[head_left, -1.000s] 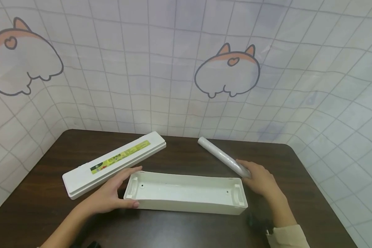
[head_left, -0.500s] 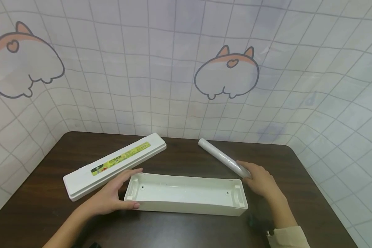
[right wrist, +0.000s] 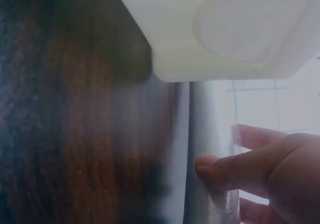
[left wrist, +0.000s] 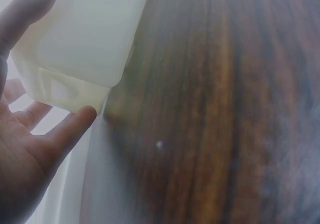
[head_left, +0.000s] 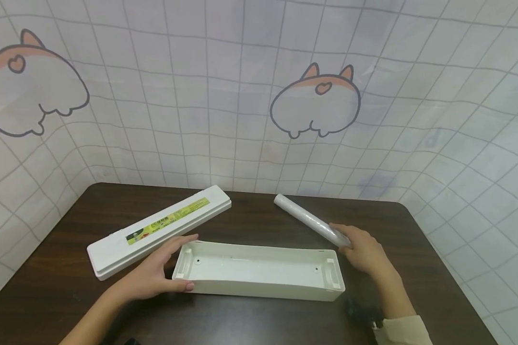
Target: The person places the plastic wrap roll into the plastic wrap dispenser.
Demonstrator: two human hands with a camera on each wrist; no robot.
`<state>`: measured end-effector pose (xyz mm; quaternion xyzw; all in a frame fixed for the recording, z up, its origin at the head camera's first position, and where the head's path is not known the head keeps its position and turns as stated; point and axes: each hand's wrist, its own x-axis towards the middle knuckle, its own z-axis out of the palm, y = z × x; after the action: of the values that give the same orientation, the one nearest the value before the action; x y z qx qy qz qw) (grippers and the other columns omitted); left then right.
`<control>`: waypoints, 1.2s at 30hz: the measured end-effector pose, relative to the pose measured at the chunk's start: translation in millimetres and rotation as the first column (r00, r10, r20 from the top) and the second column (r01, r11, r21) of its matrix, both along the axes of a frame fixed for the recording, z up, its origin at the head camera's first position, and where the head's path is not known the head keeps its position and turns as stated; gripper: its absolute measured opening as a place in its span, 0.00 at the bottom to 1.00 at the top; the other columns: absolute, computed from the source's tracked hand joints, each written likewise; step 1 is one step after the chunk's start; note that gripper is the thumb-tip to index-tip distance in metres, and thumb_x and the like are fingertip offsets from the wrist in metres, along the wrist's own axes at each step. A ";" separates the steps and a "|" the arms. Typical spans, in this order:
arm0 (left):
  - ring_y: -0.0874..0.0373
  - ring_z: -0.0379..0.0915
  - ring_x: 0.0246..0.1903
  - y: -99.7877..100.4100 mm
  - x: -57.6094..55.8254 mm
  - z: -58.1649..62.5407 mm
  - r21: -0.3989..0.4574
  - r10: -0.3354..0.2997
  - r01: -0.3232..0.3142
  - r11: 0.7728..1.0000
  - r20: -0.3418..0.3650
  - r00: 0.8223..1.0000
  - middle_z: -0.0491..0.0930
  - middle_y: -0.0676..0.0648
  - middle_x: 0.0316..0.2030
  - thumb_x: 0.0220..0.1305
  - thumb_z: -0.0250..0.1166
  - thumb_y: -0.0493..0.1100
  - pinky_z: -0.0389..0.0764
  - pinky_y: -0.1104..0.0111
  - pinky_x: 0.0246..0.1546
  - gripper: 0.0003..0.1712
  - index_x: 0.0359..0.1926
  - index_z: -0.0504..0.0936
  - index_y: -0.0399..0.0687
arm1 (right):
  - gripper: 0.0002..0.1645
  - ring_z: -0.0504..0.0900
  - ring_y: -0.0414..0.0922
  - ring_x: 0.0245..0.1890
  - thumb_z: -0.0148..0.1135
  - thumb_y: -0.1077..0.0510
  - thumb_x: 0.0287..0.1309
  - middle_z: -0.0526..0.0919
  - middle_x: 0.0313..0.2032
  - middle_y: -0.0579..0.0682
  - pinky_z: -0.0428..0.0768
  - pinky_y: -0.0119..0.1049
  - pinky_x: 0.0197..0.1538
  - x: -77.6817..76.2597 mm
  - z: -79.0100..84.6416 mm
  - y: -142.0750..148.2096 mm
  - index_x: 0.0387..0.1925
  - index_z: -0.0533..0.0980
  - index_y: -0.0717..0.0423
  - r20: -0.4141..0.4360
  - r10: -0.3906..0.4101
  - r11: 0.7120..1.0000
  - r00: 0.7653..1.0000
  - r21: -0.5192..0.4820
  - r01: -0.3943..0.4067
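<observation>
A long white plastic box (head_left: 259, 289), its top side uncovered, sits in the middle of the table. My left hand (head_left: 148, 275) holds the box's left end, thumb on the front wall and fingers round to the back. In the left wrist view, fingertips touch the end wall of the box (left wrist: 90, 39). Behind the box to the right lies a roll of cling film (head_left: 306, 216), slanting away to the back. My right hand (head_left: 364, 249) grips its near end. The right wrist view shows the thumb (right wrist: 225, 170) against the roll (right wrist: 205, 124), with fingers on its other side.
A white lid (head_left: 112, 249) with a yellow-green label (head_left: 168, 220) lies slantwise at the left, just behind my left hand. The dark wooden table (head_left: 250, 318) ends at a wall covering (head_left: 224, 120) with a grid and cartoon animals.
The far end of the cling film roll has shifted very slightly left. Both hands keep their holds, and the box and lid stay in place; the head view has tilted a little.
</observation>
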<state>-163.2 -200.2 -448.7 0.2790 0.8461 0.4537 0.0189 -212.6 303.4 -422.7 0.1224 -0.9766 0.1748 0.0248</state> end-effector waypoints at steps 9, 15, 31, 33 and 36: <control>0.43 0.61 0.65 -0.1 0.2 -0.6 0.008 -0.004 0.004 1.000 0.004 1.000 0.64 0.46 0.69 0.50 0.79 0.51 0.75 0.41 0.53 0.54 0.75 0.60 0.61 | 0.38 0.80 0.64 0.52 0.67 0.65 0.55 0.78 0.59 0.62 0.78 0.62 0.39 1.7 6.9 1.0 0.68 0.71 0.47 -0.018 0.003 1.000 1.000 0.003 -0.003; 0.45 0.62 0.65 0.3 -0.5 -2.2 0.006 0.005 -0.005 1.000 0.005 1.000 0.65 0.48 0.68 0.50 0.80 0.52 0.76 0.41 0.54 0.54 0.75 0.60 0.62 | 0.38 0.80 0.64 0.52 0.66 0.65 0.57 0.77 0.61 0.62 0.78 0.63 0.41 3.6 11.3 0.5 0.69 0.70 0.46 -0.023 0.007 1.000 1.000 -0.002 -0.007; 0.45 0.61 0.66 -0.3 0.0 -2.1 0.018 0.001 -0.001 1.000 0.019 1.000 0.64 0.49 0.69 0.50 0.80 0.51 0.75 0.42 0.55 0.54 0.75 0.60 0.55 | 0.38 0.79 0.65 0.54 0.66 0.64 0.58 0.76 0.62 0.61 0.77 0.66 0.45 8.6 20.9 -2.3 0.70 0.69 0.45 -0.042 0.002 1.000 0.999 -0.011 -0.002; 0.43 0.60 0.66 -0.5 0.3 -1.2 0.023 -0.004 0.004 1.000 0.023 1.000 0.64 0.47 0.68 0.50 0.80 0.51 0.75 0.41 0.54 0.54 0.75 0.60 0.56 | 0.38 0.78 0.65 0.55 0.66 0.64 0.58 0.76 0.62 0.61 0.77 0.66 0.44 9.6 22.8 -2.7 0.70 0.69 0.44 -0.037 -0.002 1.000 0.999 -0.015 0.001; 0.42 0.60 0.66 -0.1 0.7 -0.2 0.026 -0.004 0.004 1.000 0.029 1.000 0.64 0.47 0.68 0.50 0.80 0.50 0.74 0.40 0.54 0.54 0.75 0.60 0.58 | 0.38 0.78 0.65 0.55 0.66 0.64 0.58 0.76 0.63 0.60 0.77 0.66 0.44 10.6 25.2 -3.2 0.70 0.69 0.44 -0.035 -0.005 1.000 0.999 -0.010 0.004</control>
<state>-162.5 -200.2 -448.9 0.2744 0.8392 0.4687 0.0284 -202.0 300.2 -397.5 0.1231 -0.9754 0.1775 0.0431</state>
